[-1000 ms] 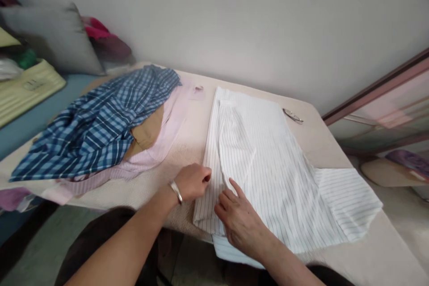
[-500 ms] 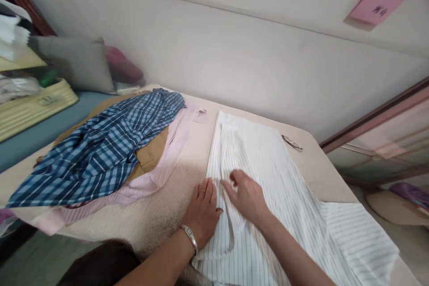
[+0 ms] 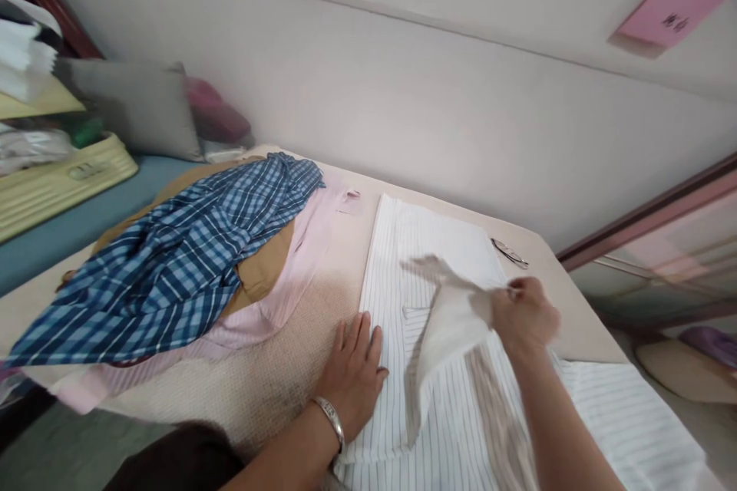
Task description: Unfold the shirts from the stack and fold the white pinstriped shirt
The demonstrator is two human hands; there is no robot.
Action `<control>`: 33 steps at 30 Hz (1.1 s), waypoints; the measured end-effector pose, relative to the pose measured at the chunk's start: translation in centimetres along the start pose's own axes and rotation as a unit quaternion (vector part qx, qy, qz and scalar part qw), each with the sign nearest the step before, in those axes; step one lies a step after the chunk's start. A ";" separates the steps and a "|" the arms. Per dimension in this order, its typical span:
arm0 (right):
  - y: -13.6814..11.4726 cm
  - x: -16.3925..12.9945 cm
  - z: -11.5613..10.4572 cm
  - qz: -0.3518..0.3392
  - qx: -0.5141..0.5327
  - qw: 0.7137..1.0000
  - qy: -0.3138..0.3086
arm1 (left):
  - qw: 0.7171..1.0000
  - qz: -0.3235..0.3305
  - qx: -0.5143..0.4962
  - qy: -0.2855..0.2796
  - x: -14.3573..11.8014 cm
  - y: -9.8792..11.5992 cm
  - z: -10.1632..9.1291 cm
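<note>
A white shirt with thin dark stripes [image 3: 385, 276] lies spread over the padded surface in front of me. My left hand [image 3: 352, 368] rests flat on the shirt's left edge, fingers extended, a silver bracelet at the wrist. My right hand [image 3: 527, 314] is closed on a lifted part of the shirt, which looks like a sleeve [image 3: 457, 322]. That part hangs in the air, blurred, its paler inner side showing. Below it, a small pocket-like patch shows on the shirt. The right fingertips are partly hidden by the fist.
To the left lie a blue plaid shirt [image 3: 190, 261], a brown garment [image 3: 262, 265] and a pink striped garment [image 3: 276, 299]. Eyeglasses [image 3: 510, 253] sit near the back right edge. Further left are a yellow basket [image 3: 69, 176] and a grey pillow [image 3: 135, 107]. A wall [image 3: 345, 92] stands behind.
My right hand has closed on the sleeve-like part and moved to the right, lifting it off the shirt. My left hand stays pressed flat in nearly the same spot.
</note>
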State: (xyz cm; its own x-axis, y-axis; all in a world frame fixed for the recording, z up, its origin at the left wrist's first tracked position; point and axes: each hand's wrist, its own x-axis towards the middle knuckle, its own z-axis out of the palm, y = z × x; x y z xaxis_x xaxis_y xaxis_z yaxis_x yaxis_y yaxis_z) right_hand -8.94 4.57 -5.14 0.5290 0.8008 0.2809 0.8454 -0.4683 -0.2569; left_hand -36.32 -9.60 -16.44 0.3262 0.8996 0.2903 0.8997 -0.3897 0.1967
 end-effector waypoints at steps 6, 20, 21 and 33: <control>0.8 -1.8 -0.7 -0.151 -0.063 0.986 0.037 | 1.000 -0.001 0.011 0.004 0.0 0.2 0.0; -13.9 -2.6 11.0 -0.134 -0.005 0.970 -0.201 | 1.000 -0.004 0.004 -0.005 0.2 0.3 -0.1; -13.7 -2.6 11.1 -0.148 -0.011 0.969 -0.196 | 1.000 -0.005 0.003 -0.003 0.2 0.3 -0.1; -18.1 -1.4 14.6 -0.367 0.021 0.918 -0.146 | 1.000 0.013 0.021 0.019 0.3 0.5 0.1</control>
State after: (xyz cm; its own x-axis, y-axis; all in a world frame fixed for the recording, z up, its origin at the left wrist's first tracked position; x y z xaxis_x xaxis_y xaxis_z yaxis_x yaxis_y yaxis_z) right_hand -26.04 17.39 -14.37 -0.2306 0.9637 0.1348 0.9594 0.2483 -0.1338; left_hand -35.76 -9.50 -16.36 0.3390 0.8812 0.3294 0.9029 -0.4032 0.1493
